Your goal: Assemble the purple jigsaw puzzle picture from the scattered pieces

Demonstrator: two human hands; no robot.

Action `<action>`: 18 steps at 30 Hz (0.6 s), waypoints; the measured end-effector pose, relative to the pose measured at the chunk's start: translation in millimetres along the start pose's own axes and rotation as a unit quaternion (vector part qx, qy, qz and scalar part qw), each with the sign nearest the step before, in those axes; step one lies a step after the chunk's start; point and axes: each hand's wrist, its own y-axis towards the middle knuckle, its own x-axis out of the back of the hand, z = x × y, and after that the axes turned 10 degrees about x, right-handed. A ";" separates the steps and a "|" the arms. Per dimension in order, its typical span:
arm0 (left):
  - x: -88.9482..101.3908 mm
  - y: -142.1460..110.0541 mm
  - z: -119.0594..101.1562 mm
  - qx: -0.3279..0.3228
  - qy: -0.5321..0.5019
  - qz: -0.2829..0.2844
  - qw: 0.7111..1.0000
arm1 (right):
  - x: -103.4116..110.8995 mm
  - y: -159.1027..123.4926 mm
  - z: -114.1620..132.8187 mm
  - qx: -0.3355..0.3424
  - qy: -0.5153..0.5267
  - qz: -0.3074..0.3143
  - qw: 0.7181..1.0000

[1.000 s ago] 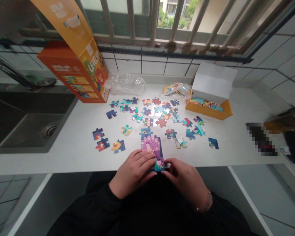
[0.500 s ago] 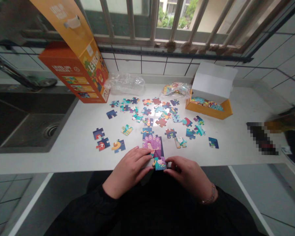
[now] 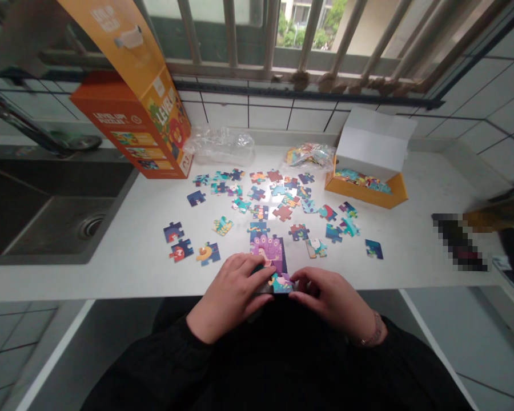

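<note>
A partly joined jigsaw puzzle, with a purple fan-tailed figure on it, lies near the counter's front edge. At its lower end is a teal and purple jigsaw piece. My left hand bends over the joined part from the left, index fingertip on the piece's left side and thumb lower down by the edge. From the right, my right hand grips the piece's right side between thumb and curled fingers. My left fingers cover some of the puzzle's lower left.
Several loose jigsaw pieces are spread behind and beside the puzzle. An orange puzzle box stands back left by a sink. Clear plastic wrap, a bag of pieces and an open yellow box sit along the wall.
My left hand has shifted slightly right and up, its index finger now farther over the teal and purple piece. My right hand keeps its grip. The whole view has shifted slightly.
</note>
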 end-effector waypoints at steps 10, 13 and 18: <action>2.4 -9.8 10.5 0.000 -0.119 -0.063 0.991 | -6.4 0.1 5.0 0.041 -0.025 -0.015 0.999; 7.3 -17.3 14.9 -0.007 -0.111 -0.092 0.989 | -17.2 5.0 9.6 0.069 -0.046 -0.024 0.996; 4.7 -26.8 20.9 -0.032 -0.073 -0.092 0.993 | -28.1 15.8 11.4 0.100 -0.059 -0.031 0.993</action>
